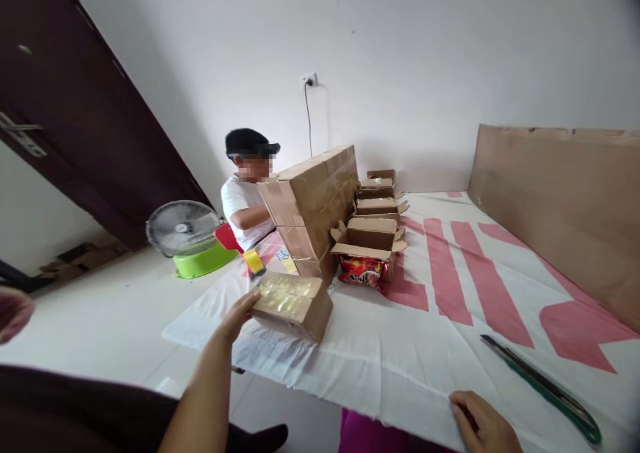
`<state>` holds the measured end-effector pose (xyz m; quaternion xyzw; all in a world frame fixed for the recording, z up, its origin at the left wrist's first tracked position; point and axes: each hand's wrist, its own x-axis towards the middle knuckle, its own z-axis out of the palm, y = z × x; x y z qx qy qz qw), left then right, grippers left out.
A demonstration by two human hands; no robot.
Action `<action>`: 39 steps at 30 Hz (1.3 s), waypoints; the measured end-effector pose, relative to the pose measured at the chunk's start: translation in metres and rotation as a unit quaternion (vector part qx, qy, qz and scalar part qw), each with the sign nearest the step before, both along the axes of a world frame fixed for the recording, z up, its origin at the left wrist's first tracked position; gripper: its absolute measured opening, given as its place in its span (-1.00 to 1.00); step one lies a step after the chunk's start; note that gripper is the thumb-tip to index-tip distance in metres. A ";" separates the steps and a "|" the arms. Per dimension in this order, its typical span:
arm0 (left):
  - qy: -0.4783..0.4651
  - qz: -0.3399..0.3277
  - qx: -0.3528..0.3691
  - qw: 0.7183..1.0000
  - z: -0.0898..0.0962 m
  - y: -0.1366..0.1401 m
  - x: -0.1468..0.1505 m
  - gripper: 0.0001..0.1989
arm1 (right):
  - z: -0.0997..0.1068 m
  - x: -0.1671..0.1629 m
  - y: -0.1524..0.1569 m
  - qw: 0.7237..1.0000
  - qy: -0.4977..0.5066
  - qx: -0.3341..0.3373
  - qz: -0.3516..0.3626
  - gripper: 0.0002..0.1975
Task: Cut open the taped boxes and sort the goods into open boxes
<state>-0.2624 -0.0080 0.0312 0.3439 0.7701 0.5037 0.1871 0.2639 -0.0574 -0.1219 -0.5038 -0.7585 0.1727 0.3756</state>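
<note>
My left hand grips the left end of a small cardboard box with clear tape across its top. The box is at the left front edge of the table, just in front of a stack of taped boxes. My right hand is at the front edge, its fingers curled and no object visible in them. To its right lies a utility knife with a green handle. An open carton stands past the stack, and a red noodle packet leans against its front.
More open boxes line up behind the carton. A large cardboard sheet stands at the right. A yellow tape roll sits by a seated person. A fan is on the floor; another person's hand shows at the left edge.
</note>
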 end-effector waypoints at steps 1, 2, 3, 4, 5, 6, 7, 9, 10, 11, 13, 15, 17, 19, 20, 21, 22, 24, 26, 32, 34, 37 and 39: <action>-0.010 -0.031 -0.001 0.999 -0.005 -0.002 0.012 -0.21 | 0.002 -0.002 -0.001 1.000 0.007 -0.020 -0.004 -0.75; -0.021 -0.062 0.000 0.998 -0.011 -0.004 0.025 -0.19 | 0.003 -0.004 -0.001 0.999 0.015 -0.045 -0.008 -0.73; -0.031 -0.094 0.002 0.995 -0.016 -0.005 0.041 -0.19 | 0.005 -0.006 -0.001 0.997 0.028 -0.073 -0.013 -0.72; -0.038 -0.125 0.005 0.991 -0.021 -0.006 0.058 -0.19 | 0.007 -0.010 -0.001 0.994 0.046 -0.098 -0.016 -0.70; -0.043 -0.156 0.010 0.987 -0.027 -0.007 0.077 -0.19 | 0.010 -0.013 -0.001 0.991 0.068 -0.116 -0.017 -0.67; -0.048 -0.187 0.015 0.981 -0.033 -0.008 0.098 -0.18 | 0.014 -0.017 -0.001 0.988 0.092 -0.123 -0.015 -0.62; -0.051 -0.213 0.022 0.975 -0.039 -0.009 0.119 -0.18 | 0.017 -0.021 -0.001 0.986 0.116 -0.119 -0.010 -0.56; -0.057 -0.259 0.033 0.964 -0.050 -0.013 0.163 -0.18 | 0.025 -0.027 -0.001 0.985 0.149 -0.090 -0.002 -0.43; -0.061 -0.282 0.036 0.957 -0.055 -0.015 0.183 -0.18 | 0.029 -0.028 -0.002 0.984 0.161 -0.070 -0.008 -0.38; -0.063 -0.303 0.042 0.950 -0.059 -0.018 0.201 -0.19 | 0.032 -0.028 -0.003 0.984 0.170 -0.055 -0.020 -0.34; -0.065 -0.333 0.050 0.939 -0.062 -0.023 0.229 -0.24 | 0.034 -0.023 -0.006 0.980 0.186 -0.040 -0.058 -0.31; -0.063 -0.354 0.049 0.932 -0.062 -0.028 0.246 -0.31 | 0.032 -0.012 -0.011 0.975 0.197 -0.034 -0.094 -0.35; -0.044 -0.361 0.054 0.930 -0.058 -0.030 0.253 -0.36 | 0.028 0.003 -0.014 0.975 0.193 -0.025 -0.111 -0.43; 0.010 -0.343 0.085 0.935 -0.053 -0.031 0.256 -0.45 | 0.026 0.017 -0.016 0.977 0.177 -0.015 -0.116 -0.49; 0.045 -0.326 0.108 0.938 -0.049 -0.031 0.256 -0.50 | 0.026 0.023 -0.016 0.979 0.169 -0.012 -0.116 -0.51; 0.080 -0.307 0.129 0.940 -0.046 -0.031 0.257 -0.55 | 0.027 0.028 -0.016 0.980 0.162 -0.010 -0.116 -0.53; 0.106 -0.289 0.145 0.940 -0.043 -0.030 0.257 -0.59 | 0.029 0.031 -0.015 0.981 0.156 -0.008 -0.112 -0.54; 0.110 -0.266 0.152 0.945 -0.036 -0.026 0.256 -0.65 | 0.035 0.031 -0.014 0.984 0.146 -0.004 -0.104 -0.54; 0.058 -0.271 0.138 0.951 -0.032 -0.020 0.253 -0.74 | 0.042 0.026 -0.013 0.986 0.141 -0.003 -0.093 -0.53; -0.016 -0.299 0.154 0.942 -0.030 -0.010 0.247 -0.76 | 0.052 0.023 -0.008 0.985 0.148 0.038 -0.083 -0.57; -0.027 -0.304 0.173 0.936 -0.033 -0.011 0.248 -0.73 | 0.054 0.036 0.001 0.986 0.132 0.056 -0.091 -0.58; -0.048 -0.322 0.191 0.926 -0.036 -0.013 0.250 -0.70 | 0.054 0.064 0.020 0.987 0.054 0.051 -0.141 -0.63; -0.061 -0.330 0.198 0.921 -0.039 -0.013 0.250 -0.69 | 0.050 0.083 0.032 0.980 -0.048 0.027 -0.193 -0.62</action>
